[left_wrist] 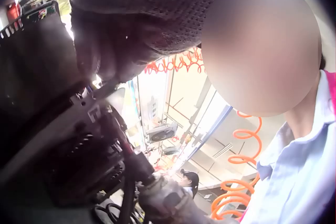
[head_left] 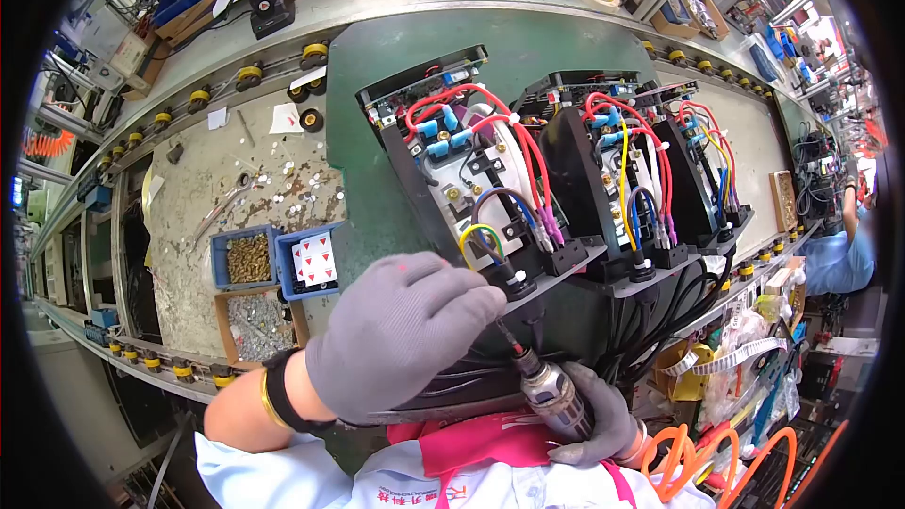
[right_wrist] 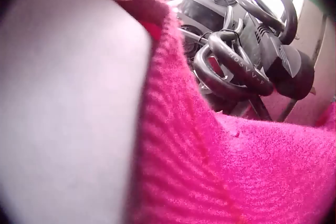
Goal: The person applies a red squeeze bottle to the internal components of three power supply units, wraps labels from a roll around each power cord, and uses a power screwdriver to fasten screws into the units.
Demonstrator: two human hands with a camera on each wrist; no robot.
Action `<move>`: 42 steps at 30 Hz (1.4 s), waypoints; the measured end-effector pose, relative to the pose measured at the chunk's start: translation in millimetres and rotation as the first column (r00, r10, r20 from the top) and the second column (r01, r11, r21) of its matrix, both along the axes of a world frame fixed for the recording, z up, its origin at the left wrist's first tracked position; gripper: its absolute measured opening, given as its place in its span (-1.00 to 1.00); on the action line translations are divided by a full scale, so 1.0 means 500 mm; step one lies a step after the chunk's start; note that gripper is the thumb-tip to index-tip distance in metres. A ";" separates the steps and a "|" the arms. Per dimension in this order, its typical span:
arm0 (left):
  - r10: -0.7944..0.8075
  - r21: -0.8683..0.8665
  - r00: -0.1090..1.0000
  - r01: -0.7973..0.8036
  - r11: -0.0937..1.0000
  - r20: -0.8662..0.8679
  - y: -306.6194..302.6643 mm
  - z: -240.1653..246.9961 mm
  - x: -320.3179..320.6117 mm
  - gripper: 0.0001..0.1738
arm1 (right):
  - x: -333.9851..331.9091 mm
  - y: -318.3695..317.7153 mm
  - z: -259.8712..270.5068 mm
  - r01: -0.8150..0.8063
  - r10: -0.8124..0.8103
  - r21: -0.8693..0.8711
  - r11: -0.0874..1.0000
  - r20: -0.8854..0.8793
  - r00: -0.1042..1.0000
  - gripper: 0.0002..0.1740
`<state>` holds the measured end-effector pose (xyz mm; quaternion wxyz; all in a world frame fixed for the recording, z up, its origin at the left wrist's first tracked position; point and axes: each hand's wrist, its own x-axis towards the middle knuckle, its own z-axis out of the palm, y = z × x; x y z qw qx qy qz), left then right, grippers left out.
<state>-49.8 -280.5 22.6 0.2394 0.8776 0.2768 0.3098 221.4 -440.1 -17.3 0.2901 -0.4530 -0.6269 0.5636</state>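
Note:
In the head view my left hand [head_left: 405, 335], in a grey glove, has its fingers bent at the front plate of the nearest open electronics unit [head_left: 490, 165]. Its fingertips are right at the bit of a power screwdriver [head_left: 551, 398]; I cannot tell whether they pinch anything. My right hand [head_left: 603, 419], also gloved, grips the screwdriver body low against the pink apron, with the bit pointing up at the plate's underside. The left wrist view shows the dark glove [left_wrist: 142, 19] over the plate and the screwdriver [left_wrist: 163, 198] below. Neither right-hand fingers nor tool appear in the right wrist view.
Two more open units [head_left: 613, 170] with red, yellow and blue wires stand to the right. Blue bins [head_left: 247, 259] of small brass-coloured parts and labels sit left. Black power cables [head_left: 660, 320] hang off the front. An orange coiled hose [head_left: 716, 467] runs at lower right.

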 end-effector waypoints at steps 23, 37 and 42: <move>-0.003 -0.094 0.965 -0.022 0.995 -0.263 -0.045 0.030 0.003 -0.54 | -0.010 -0.023 -0.017 0.083 -0.099 -0.135 0.987 -0.118 0.988 0.14; 0.151 -0.194 0.967 -0.111 0.975 0.205 -0.098 -0.078 0.009 -0.22 | -0.030 -0.023 0.054 0.117 -0.239 -0.479 0.870 -0.203 0.950 0.19; 0.134 -0.201 0.950 -0.078 0.976 0.282 -0.095 -0.096 0.012 -0.25 | -0.040 -0.031 0.040 0.146 -0.222 -0.393 0.908 -0.155 0.963 0.20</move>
